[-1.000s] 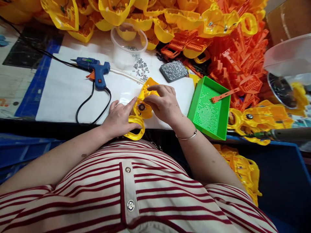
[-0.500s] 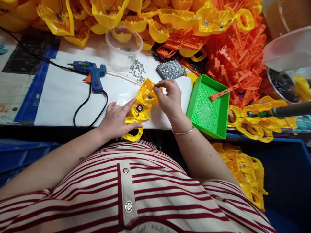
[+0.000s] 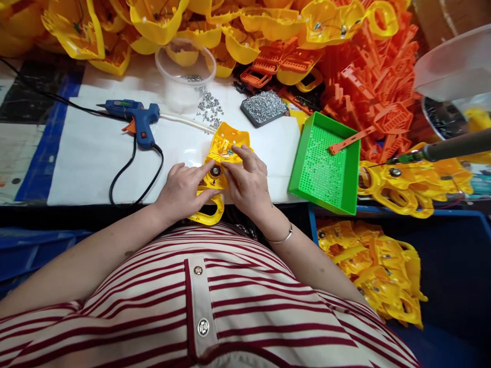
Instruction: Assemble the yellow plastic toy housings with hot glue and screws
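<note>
The yellow shell [image 3: 231, 135] lay at the desk's [image 3: 84, 174] near edge, open side up, handle [image 3: 209, 221] nearest the body. The left hand [image 3: 182, 190] held it, thumb across the handle, index finger at the shell's left edge. The right hand's [image 3: 251, 186] fingers were narrowly bent over it; whether they pinched anything, I couldn't tell. It looked light, stiff and slightly slippery, best gripped by handle or rim, since the thin wires [image 3: 219, 155] seemed fragile.

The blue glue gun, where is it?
In the head view, the glue gun lies left of centre on white paper, below and left of the clear tub, beyond the left hand.
</note>
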A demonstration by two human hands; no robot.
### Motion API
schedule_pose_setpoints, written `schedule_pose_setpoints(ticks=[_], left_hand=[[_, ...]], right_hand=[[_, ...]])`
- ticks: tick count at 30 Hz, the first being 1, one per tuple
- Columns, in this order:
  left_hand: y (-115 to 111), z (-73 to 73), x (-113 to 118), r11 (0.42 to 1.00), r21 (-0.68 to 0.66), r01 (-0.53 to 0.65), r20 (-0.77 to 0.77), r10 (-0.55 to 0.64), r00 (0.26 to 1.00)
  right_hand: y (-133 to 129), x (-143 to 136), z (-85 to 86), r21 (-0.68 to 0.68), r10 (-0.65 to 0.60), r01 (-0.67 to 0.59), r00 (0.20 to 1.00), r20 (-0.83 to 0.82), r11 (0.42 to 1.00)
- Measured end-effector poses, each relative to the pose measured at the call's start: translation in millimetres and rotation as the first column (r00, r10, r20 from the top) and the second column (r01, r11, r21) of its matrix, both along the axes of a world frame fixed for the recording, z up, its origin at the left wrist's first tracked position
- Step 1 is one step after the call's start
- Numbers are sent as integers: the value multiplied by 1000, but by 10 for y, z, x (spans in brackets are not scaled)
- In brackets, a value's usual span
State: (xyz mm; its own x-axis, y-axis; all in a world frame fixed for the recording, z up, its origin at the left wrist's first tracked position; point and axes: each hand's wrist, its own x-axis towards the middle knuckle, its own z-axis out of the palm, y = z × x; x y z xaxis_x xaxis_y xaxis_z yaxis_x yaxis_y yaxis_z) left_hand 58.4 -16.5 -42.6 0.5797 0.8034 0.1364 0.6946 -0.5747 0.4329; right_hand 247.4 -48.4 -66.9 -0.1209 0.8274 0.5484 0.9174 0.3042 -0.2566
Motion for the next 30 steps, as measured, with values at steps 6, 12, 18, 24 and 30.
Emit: schedule_pose_setpoints(ticks=[6, 12, 18, 24, 30], left_hand=[[4, 18, 8, 999, 17, 32, -64, -30, 997], [31, 168, 32, 995, 92, 39, -273, -12, 962], [58, 174, 52, 998, 51, 48, -254, -33, 967], [60, 53, 27, 999, 40, 25, -105, -21, 994], [126, -49, -60, 982, 77, 173, -46, -169, 984]], right_hand=[[81, -95, 119, -96, 35, -28, 997, 62, 995], [105, 23, 136, -133, 100, -87, 991, 94, 987], [-2, 52, 11, 16, 69, -70, 997, 39, 997], [-116, -23, 11, -85, 6, -4, 1000, 28, 996], [-135, -91, 98, -234, 75, -50, 992, 102, 971]])
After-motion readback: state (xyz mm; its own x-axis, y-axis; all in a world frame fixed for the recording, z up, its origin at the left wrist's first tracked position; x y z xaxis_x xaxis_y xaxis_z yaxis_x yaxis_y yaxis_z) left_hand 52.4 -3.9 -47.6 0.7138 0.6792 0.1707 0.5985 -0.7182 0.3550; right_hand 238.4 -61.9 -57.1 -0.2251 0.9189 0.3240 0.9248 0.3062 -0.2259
